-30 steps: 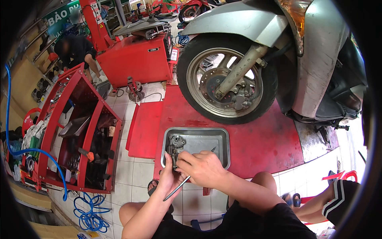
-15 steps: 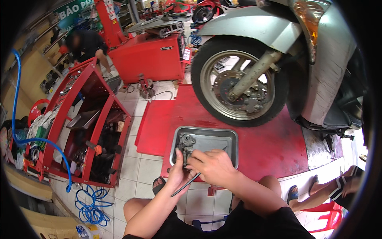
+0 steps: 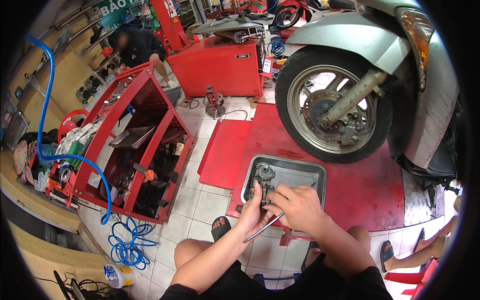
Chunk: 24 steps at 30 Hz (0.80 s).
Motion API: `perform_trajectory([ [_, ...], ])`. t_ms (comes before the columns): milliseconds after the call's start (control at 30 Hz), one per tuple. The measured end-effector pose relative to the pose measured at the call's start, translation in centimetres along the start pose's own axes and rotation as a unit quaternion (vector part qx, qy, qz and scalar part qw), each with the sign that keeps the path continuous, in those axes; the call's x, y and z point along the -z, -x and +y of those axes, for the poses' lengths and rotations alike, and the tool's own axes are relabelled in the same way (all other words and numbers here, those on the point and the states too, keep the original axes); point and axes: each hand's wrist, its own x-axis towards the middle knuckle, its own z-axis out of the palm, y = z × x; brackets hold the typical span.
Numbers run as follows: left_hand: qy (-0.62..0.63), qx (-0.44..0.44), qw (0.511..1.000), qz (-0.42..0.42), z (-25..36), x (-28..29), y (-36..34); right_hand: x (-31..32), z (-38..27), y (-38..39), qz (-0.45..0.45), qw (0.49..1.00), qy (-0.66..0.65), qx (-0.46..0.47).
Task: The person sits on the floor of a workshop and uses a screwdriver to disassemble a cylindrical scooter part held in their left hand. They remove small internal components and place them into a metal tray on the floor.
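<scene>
A grey cast-metal mechanical part (image 3: 265, 173) with a round flange is held over the near left corner of a shallow metal tray (image 3: 301, 176). My left hand (image 3: 251, 214) grips it from the near side, thumb pointing up along it. From the right, my right hand (image 3: 298, 204) is closed, its fingertips pressed against the part's lower end. A thin dark rod-like tool (image 3: 264, 228) passes under that hand and slants down toward my left wrist. Its working end is hidden, and so is whatever lies between the fingertips.
The tray rests on a red platform (image 3: 360, 200) beside a silver scooter's front wheel (image 3: 334, 107). Left stands a red tool cart (image 3: 145, 112), with a coiled blue hose (image 3: 131, 245) below it. A person (image 3: 137, 47) crouches behind the cart; another person's legs (image 3: 405, 257) show at right.
The whole scene has slid rightward in the picture as my head turned left. Both hands stay on the metal part over the tray, with the rod still in my right hand.
</scene>
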Motion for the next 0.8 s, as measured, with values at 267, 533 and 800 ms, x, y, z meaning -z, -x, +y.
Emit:
perform_trajectory([
  [267, 0.02, -0.003, 1.0, -0.011, -0.7, 1.5, -1.1, 1.9, 0.3, -0.5, 0.047, 0.975, -0.149, -0.157],
  [533, 0.152, 0.001, 0.984, -0.088, 1.6, 1.2, -1.5, 2.9, 6.1, 2.1, 0.195, 0.812, -0.445, -0.323],
  [800, 0.245, -0.012, 0.96, -0.135, 2.6, 0.7, -1.1, 5.5, 5.3, 1.7, 0.114, 0.56, -0.766, -0.295],
])
